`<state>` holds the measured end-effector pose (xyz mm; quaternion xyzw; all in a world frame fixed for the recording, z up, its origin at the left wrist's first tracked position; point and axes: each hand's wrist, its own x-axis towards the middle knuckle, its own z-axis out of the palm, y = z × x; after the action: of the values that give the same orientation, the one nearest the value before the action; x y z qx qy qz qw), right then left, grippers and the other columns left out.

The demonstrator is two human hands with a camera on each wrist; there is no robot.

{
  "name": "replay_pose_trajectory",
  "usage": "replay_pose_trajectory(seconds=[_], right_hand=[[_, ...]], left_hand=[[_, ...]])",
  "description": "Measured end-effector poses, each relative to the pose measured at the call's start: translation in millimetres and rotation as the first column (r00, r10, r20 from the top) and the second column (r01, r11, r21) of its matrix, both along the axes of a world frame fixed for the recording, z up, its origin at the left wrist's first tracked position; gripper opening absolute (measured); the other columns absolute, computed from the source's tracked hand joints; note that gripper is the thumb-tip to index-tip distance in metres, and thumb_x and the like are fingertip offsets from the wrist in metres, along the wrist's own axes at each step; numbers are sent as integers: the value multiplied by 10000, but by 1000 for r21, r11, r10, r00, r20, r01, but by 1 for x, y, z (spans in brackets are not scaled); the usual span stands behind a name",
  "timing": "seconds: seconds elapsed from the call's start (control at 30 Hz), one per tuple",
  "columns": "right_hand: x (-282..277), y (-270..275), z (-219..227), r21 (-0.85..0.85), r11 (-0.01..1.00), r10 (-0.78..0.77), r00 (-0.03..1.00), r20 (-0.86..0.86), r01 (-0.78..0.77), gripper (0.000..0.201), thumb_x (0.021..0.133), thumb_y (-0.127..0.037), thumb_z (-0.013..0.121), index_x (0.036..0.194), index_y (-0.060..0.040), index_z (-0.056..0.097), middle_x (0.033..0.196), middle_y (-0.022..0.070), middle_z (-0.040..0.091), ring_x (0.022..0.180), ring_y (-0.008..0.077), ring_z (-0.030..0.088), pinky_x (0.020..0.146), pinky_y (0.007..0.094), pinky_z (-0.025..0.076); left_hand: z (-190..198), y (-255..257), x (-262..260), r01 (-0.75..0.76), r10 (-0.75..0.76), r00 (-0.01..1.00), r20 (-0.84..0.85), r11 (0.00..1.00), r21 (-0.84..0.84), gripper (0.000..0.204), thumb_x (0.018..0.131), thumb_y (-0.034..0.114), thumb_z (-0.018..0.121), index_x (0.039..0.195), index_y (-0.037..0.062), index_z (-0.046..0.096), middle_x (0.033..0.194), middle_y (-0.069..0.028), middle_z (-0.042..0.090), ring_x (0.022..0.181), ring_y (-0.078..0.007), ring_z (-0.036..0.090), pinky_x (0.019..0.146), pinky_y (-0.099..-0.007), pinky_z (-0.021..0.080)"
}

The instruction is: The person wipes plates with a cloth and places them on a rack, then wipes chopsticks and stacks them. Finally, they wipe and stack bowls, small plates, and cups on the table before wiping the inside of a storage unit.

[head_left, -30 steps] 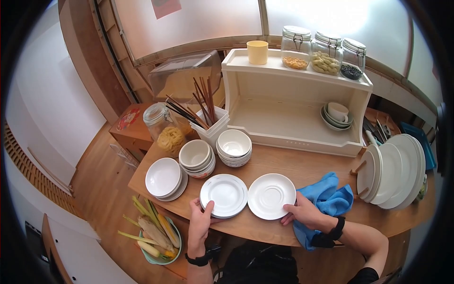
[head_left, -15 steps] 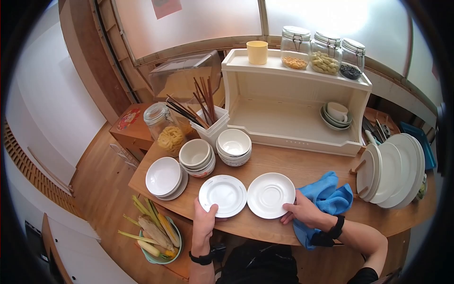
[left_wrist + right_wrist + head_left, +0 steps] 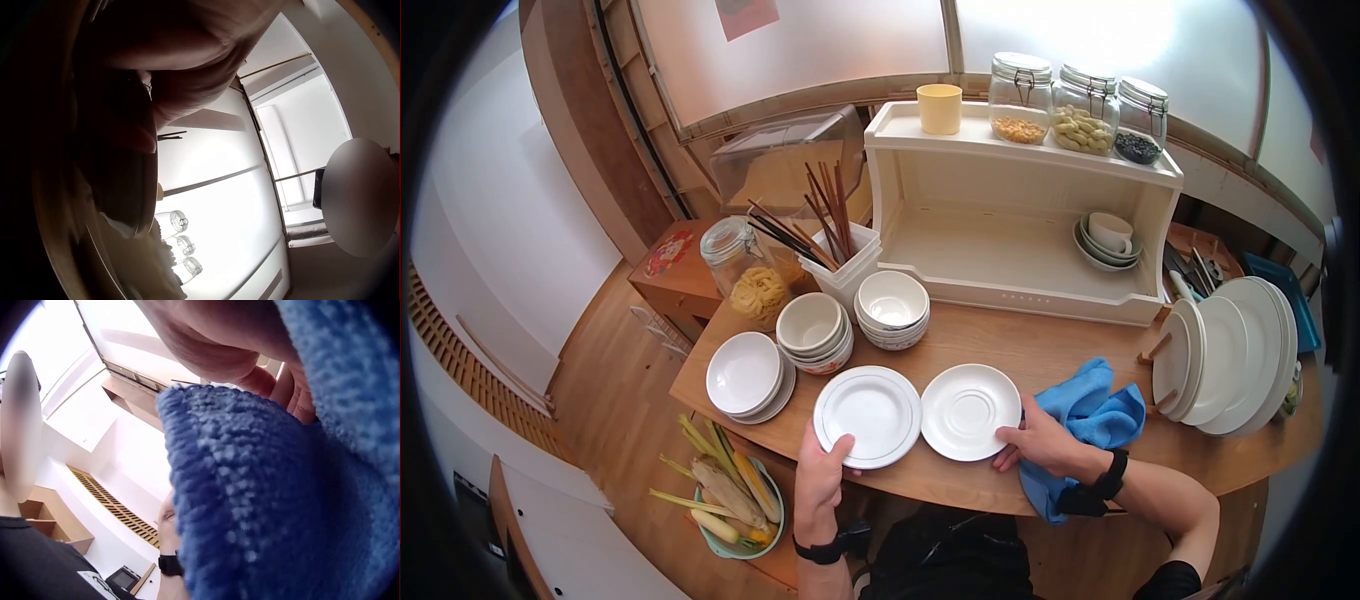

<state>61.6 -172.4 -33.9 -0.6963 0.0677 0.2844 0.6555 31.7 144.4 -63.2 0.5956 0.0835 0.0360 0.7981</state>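
In the head view my left hand grips the near left rim of a white plate, thumb on top and fingers beneath; the plate looks lifted a little off the wood. Beside it lies a white saucer with a ringed centre, its right rim pinched by my right hand. A blue cloth lies against that hand and fills much of the right wrist view. The left wrist view shows my left hand dark against the plate's edge.
Stacked small plates and two bowl stacks stand behind. Farther back are a chopstick holder, a pasta jar and a white shelf. Large plates stand in a rack at right; a vegetable basin sits below left.
The plate in my left hand has shifted slightly left and looks a little larger, raised nearer the camera. My right hand stays at the saucer's rim; the whole head view has shifted slightly.
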Motion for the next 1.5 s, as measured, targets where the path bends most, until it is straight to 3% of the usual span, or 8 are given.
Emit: replay_pose_trajectory(seconds=[0.4, 0.8, 1.0, 1.1, 1.2, 1.3, 1.4, 1.5], right_hand=[[1, -2, 9, 6, 999, 55, 996, -68, -54, 628, 1067, -304, 520, 1534, -27, 205, 896, 195, 641, 699, 232, 693, 634, 339, 605], [1, -2, 5, -10, 998, 67, 997, -47, -67, 705, 1028, -278, 604, 1553, -61, 186, 918, 186, 626, 701, 227, 687, 629, 349, 607], [1, -3, 6, 16, 997, 73, 997, -37, -72, 696, 1021, -201, 610, 1558, -66, 189, 901, 173, 627, 698, 218, 684, 620, 342, 605], [1, -3, 5, 16, 998, 68, 997, -28, -67, 707, 1024, -175, 607, 1567, -38, 175, 864, 166, 654, 695, 216, 698, 618, 330, 606], [1, -3, 4, 9, 998, 65, 998, -23, -64, 689, 1024, -140, 595, 1564, -34, 181, 865, 166, 653, 693, 218, 696, 621, 334, 608], [0, -4, 5, 18, 997, 69, 997, -17, -69, 670, 1026, -123, 582, 1565, -39, 193, 871, 166, 653, 698, 218, 697, 625, 339, 610], [1, -4, 2, 36, 997, 65, 998, -27, -64, 652, 1029, -115, 570, 1567, -75, 203, 886, 157, 636, 676, 198, 670, 616, 335, 607], [0, -3, 6, 29, 998, 55, 998, -34, -54, 650, 1038, -137, 558, 1576, -80, 198, 892, 155, 639, 688, 190, 666, 629, 332, 606]], left_hand=[[17, -51, 11, 268, -256, 963, -89, 950, 162, 546, 953, 86, 621, 1420, -21, 359, 1144, -118, 617, 771, -118, 647, 507, -224, 525], [32, -64, 12, 253, -271, 962, -21, 864, 435, 659, 924, 126, 624, 1471, -44, 299, 1104, -178, 636, 627, -125, 605, 532, -274, 513], [14, -74, 17, 189, -255, 966, 32, 791, 582, 658, 915, 175, 645, 1454, -42, 337, 1153, -259, 665, 960, -377, 703, 854, -426, 542], [25, -81, 12, 129, -220, 974, 55, 739, 661, 650, 909, 208, 665, 1437, -37, 376, 1214, -276, 653, 1140, -443, 635, 946, -448, 505], [41, -86, 9, 181, -187, 980, -65, 714, 676, 646, 887, 220, 682, 1420, -30, 416, 1245, -275, 622, 1158, -452, 595, 988, -465, 473], [26, -85, 12, 6, -200, 973, 120, 538, 843, 647, 860, 213, 692, 1407, -25, 441, 1272, -278, 571, 1172, -459, 539, 1039, -492, 420], [20, -86, 14, -43, -171, 975, 143, 485, 874, 654, 842, 206, 699, 1403, -19, 450, 1272, -279, 536, 1169, -454, 505, 1067, -507, 380], [11, -83, 19, 0, -180, 977, 117, 542, 840, 640, 848, 204, 697, 1396, -20, 454, 1281, -281, 530, 1186, -451, 510, 1056, -500, 399]])
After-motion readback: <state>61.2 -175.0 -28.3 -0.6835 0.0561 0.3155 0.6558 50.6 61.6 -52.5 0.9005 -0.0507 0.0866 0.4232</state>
